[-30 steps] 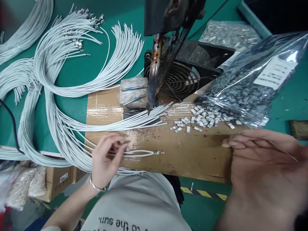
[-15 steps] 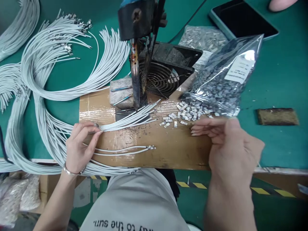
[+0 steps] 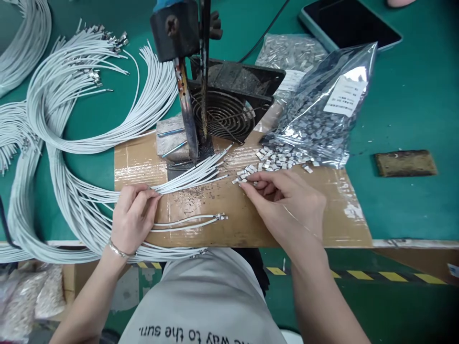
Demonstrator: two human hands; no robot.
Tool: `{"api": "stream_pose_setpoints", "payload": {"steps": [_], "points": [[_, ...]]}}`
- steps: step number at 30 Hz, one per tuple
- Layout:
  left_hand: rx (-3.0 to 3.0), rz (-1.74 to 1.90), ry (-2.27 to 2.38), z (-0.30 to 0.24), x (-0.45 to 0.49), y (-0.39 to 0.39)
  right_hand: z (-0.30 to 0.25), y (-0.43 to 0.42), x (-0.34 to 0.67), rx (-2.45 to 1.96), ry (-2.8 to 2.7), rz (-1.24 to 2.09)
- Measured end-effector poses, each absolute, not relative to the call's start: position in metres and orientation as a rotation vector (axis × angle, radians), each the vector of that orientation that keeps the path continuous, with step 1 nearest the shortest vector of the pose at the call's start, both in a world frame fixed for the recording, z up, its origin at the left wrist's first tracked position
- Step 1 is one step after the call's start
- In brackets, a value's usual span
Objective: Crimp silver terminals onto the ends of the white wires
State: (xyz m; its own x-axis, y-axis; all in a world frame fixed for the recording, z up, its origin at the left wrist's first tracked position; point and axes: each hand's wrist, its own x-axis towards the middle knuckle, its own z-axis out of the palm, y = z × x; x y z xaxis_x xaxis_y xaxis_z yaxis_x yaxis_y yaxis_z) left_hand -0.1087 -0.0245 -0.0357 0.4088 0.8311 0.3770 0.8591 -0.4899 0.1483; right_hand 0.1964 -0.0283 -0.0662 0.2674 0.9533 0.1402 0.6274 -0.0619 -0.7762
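My left hand (image 3: 135,216) pinches a bundle of white wires (image 3: 190,177) over the brown cardboard (image 3: 258,222); their bare tips fan out to the right. My right hand (image 3: 283,203) has thumb and forefinger together at the near-left edge of a pile of small metal terminals (image 3: 278,160). A terminal (image 3: 243,180) shows at those fingertips. Between the hands and nearer my body lie two wires with terminals on their ends (image 3: 220,217). Beyond the wire tips, a soldering iron (image 3: 188,112) points down from its clamp.
Behind the iron stands a black fan (image 3: 229,112). A silvery bag of terminals (image 3: 317,114), another clear bag (image 3: 292,52) and a phone (image 3: 351,21) lie at the back right. A brown block (image 3: 406,163) is far right. White wire bundles (image 3: 59,110) cover the left side.
My right hand has swung left, from the right end of the cardboard to the terminals, and its fingers have closed. My left hand keeps its pinch on the wires. The view has shifted slightly.
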Motion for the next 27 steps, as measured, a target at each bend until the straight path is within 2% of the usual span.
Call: {"api": "stream_pose_setpoints", "payload": {"steps": [7, 13, 16, 21, 27], "points": [[-2.557, -0.604, -1.584, -0.033, -0.109, -0.023, -0.066, -0.029, 0.196, -1.800, -1.440, 0.590], [-2.598, -0.862, -1.669, -0.024, -0.115, -0.027, -0.064, -0.029, 0.193, -1.805, -1.384, 0.638], [-2.847, -0.945, -1.794, -0.010, -0.116, -0.032, -0.065, -0.030, 0.195, -1.806, -1.322, 0.638], [-3.274, -0.783, -1.676, 0.011, -0.106, -0.032, -0.064, -0.033, 0.194, -1.767, -1.136, 0.662], [-3.536, -0.498, -1.693, 0.011, -0.094, -0.023, -0.044, -0.038, 0.172, -1.480, -1.015, 0.850]]}}
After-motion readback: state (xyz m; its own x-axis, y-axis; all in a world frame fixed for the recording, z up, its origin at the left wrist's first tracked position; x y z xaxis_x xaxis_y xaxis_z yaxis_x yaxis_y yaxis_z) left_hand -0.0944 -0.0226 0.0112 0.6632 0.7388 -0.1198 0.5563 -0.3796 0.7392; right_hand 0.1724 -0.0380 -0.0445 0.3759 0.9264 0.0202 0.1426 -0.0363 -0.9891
